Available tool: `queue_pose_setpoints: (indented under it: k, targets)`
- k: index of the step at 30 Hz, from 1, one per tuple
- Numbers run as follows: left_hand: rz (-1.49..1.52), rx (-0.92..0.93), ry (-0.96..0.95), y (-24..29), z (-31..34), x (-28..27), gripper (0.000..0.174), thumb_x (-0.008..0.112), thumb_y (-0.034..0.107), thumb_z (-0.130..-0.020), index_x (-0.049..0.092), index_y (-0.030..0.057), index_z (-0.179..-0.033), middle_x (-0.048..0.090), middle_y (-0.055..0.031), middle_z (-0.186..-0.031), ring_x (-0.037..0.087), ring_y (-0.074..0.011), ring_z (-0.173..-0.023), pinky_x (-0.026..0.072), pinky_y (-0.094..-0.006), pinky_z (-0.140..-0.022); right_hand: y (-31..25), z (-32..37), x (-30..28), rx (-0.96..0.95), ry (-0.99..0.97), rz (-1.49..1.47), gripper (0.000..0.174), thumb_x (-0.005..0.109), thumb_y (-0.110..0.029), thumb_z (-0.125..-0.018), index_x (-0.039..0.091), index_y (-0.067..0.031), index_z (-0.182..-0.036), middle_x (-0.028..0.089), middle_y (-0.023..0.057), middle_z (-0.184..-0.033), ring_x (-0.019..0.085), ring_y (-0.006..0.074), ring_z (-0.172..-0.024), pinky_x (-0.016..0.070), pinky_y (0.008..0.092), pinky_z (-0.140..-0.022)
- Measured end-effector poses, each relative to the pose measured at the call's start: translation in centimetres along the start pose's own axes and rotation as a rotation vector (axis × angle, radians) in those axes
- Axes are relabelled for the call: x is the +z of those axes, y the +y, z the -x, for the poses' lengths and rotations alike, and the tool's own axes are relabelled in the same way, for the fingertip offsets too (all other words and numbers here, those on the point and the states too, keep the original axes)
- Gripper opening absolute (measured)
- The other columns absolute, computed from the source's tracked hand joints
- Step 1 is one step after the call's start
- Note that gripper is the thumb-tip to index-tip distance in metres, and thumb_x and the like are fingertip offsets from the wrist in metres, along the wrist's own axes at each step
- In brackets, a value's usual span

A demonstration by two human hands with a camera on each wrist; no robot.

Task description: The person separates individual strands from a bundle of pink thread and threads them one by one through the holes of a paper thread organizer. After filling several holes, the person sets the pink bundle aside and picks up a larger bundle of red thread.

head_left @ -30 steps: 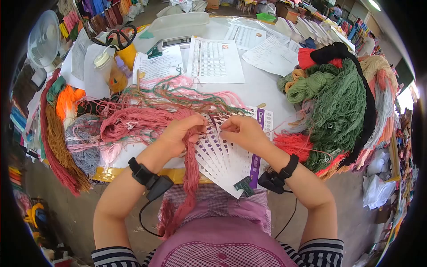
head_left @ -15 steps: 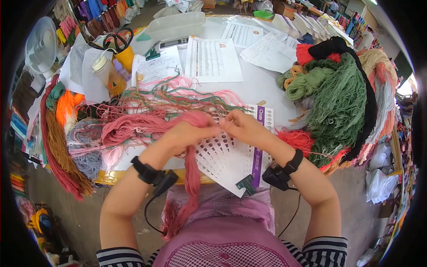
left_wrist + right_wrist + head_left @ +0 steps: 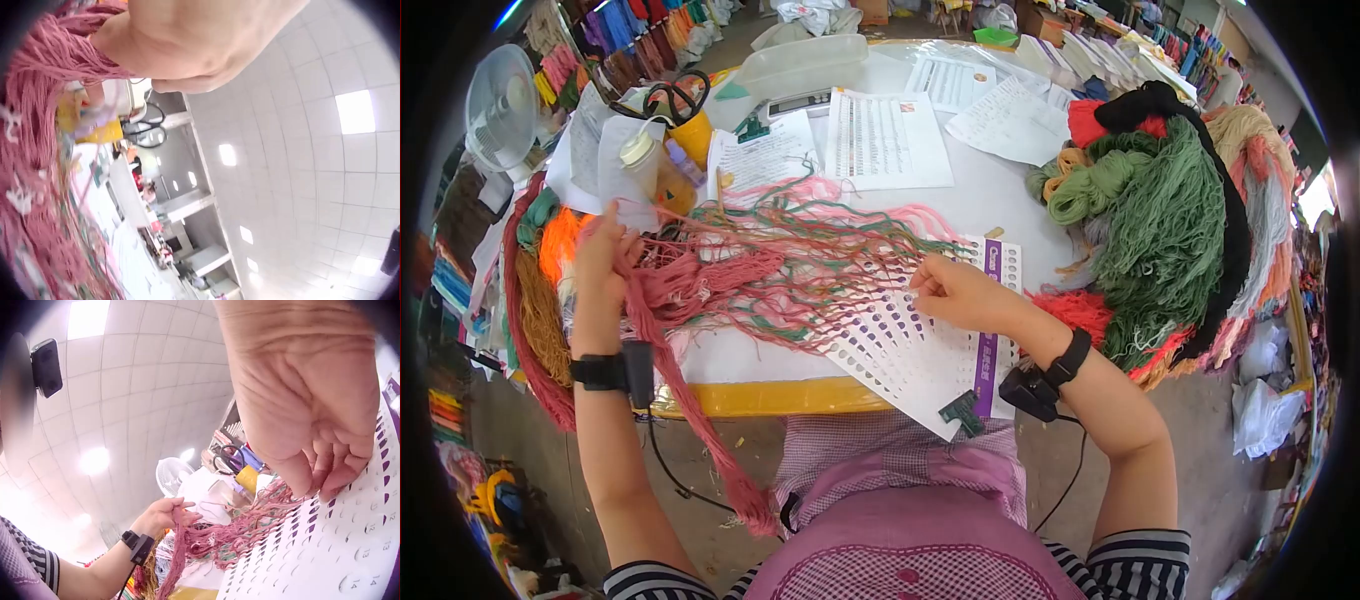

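Observation:
My left hand point(image 3: 605, 260) grips a dusty-pink yarn skein point(image 3: 700, 420) at the left of the table, and the skein's tail hangs over the front edge. In the left wrist view the pink strands point(image 3: 37, 81) spread beside the hand. My right hand point(image 3: 960, 292) is over a fan of white punched cards point(image 3: 890, 350) with purple-marked holes. Its curled fingertips point(image 3: 331, 487) pinch at a row of holes where pink yarn strands point(image 3: 284, 494) meet the cards; the pinched strand itself is mostly hidden. A green clip point(image 3: 963, 412) sits at the cards' near corner.
Loose pink and green threads point(image 3: 800, 225) cover the middle of the table. Green skeins point(image 3: 1155, 240) are heaped at the right. A yellow cup with scissors point(image 3: 690, 135), a bottle point(image 3: 650, 165), printed sheets point(image 3: 890, 140) and a fan point(image 3: 502, 105) are at the back.
My left hand has moved from beside the right hand out to the far left, drawing the pink skein with it. My right hand has stayed over the cards.

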State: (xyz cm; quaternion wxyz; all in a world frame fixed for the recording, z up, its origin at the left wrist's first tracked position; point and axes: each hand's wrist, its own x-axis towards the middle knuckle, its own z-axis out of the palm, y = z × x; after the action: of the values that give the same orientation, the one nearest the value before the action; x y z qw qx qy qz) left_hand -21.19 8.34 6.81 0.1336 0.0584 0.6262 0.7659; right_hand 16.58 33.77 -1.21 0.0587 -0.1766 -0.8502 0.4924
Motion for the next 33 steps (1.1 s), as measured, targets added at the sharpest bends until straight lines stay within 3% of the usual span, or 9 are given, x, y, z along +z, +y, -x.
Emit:
queue_pose_setpoints:
  k: [2, 3, 6, 11, 18, 21, 28, 32, 33]
  targets:
    - [-0.099, 0.032, 0.019, -1.4, 1.4, 1.3, 0.037, 0.069, 0.023, -0.085, 0.053, 0.0087, -0.115, 0.056, -0.0079, -0.095, 0.060, -0.0252, -0.087, 0.0537, -0.0349, -0.074, -0.4, 0.0, -0.1, -0.002, -0.014, 0.030, 0.025, 0.064, -0.016, -0.084, 0.056, 0.0008, -0.101, 0.064, 0.0090, -0.085, 0.062, 0.0179, -0.079, 0.0487, 0.0302, -0.072]
    - [-0.115, -0.182, -0.192, -0.4, 4.9, 3.1, 0.037, 0.068, 0.020, -0.085, 0.053, 0.0081, -0.117, 0.056, -0.0081, -0.102, 0.057, -0.0261, -0.096, 0.0525, -0.0386, -0.076, -0.9, -0.1, 0.2, -0.020, -0.019, 0.034, 0.025, 0.064, -0.016, -0.084, 0.056, 0.0008, -0.101, 0.064, 0.0090, -0.085, 0.062, 0.0179, -0.079, 0.0487, 0.0302, -0.072]
    - [0.083, -0.313, -0.485, -2.7, 12.4, 8.1, 0.054, 0.046, 0.041, -0.098, 0.043, 0.0036, -0.136, 0.049, -0.0052, -0.137, 0.054, -0.0298, -0.106, 0.0514, -0.0265, -0.073, -4.0, -0.4, 0.8, -0.068, 0.004, -0.312, 0.018, 0.061, -0.016, -0.091, 0.062, -0.0006, -0.100, 0.065, 0.0044, -0.088, 0.060, 0.0108, -0.080, 0.0482, 0.0270, -0.072]
    - [0.094, -0.477, -0.994, -4.5, 18.5, 12.2, 0.070, 0.029, 0.057, -0.098, 0.036, 0.0050, -0.143, 0.056, -0.0022, -0.129, 0.057, -0.0109, -0.094, 0.0463, -0.0212, -0.063, -9.0, 0.0, 2.1, -0.174, 0.038, -0.497, 0.015, 0.063, -0.015, -0.091, 0.064, -0.0019, -0.098, 0.064, 0.0011, -0.091, 0.057, 0.0070, -0.081, 0.0464, 0.0237, -0.074]
    - [0.016, -0.415, -0.901, -3.8, 20.5, 13.6, 0.069, 0.027, 0.058, -0.098, 0.039, 0.0066, -0.142, 0.062, -0.0002, -0.112, 0.054, -0.0039, -0.083, 0.0413, -0.0191, -0.056, -7.6, 1.1, 2.0, -0.126, 0.033, -0.648, 0.013, 0.062, -0.015, -0.091, 0.064, -0.0024, -0.093, 0.065, 0.0012, -0.088, 0.056, 0.0046, -0.080, 0.0453, 0.0215, -0.072]
    - [0.017, -0.424, -0.996, -4.3, 20.3, 13.0, 0.059, 0.040, 0.051, -0.098, 0.045, 0.0099, -0.139, 0.049, -0.0003, -0.136, 0.052, -0.0046, -0.101, 0.0398, -0.0170, -0.055, -6.8, 1.4, 2.0, -0.168, 0.012, -0.729, 0.013, 0.062, -0.017, -0.092, 0.063, -0.0041, -0.094, 0.064, 0.0005, -0.091, 0.058, 0.0053, -0.086, 0.0452, 0.0214, -0.077]
    - [0.169, -0.442, -0.945, -4.7, 18.5, 12.9, 0.048, 0.038, 0.045, -0.100, 0.051, 0.0107, -0.131, 0.061, 0.0012, -0.098, 0.053, -0.0062, -0.072, 0.0367, -0.0186, -0.047, -7.8, 2.8, 1.4, -0.273, -0.008, -1.189, 0.014, 0.056, -0.021, -0.096, 0.056, -0.0072, -0.093, 0.062, 0.0030, -0.089, 0.060, 0.0156, -0.093, 0.0452, 0.0354, -0.090]
    - [0.265, -0.446, -0.793, -5.1, 14.2, 10.2, 0.040, 0.043, 0.043, -0.099, 0.055, 0.0112, -0.121, 0.051, 0.0048, -0.076, 0.043, -0.0060, -0.055, 0.0311, -0.0208, -0.041, -7.7, 5.9, -3.1, -0.333, -0.075, -1.299, 0.014, 0.057, -0.021, -0.095, 0.052, -0.0081, -0.092, 0.054, 0.0012, -0.077, 0.054, 0.0135, -0.076, 0.0456, 0.0323, -0.076]
    - [0.288, -0.433, -0.764, -4.8, 13.2, 9.5, 0.038, 0.044, 0.042, -0.099, 0.055, 0.0113, -0.118, 0.047, 0.0058, -0.071, 0.039, -0.0054, -0.051, 0.0292, -0.0210, -0.041, -7.2, 6.9, -4.4, -0.325, 0.062, -1.055, 0.012, 0.058, -0.019, -0.094, 0.052, -0.0083, -0.092, 0.054, 0.0003, -0.077, 0.051, 0.0112, -0.072, 0.0441, 0.0290, -0.071]
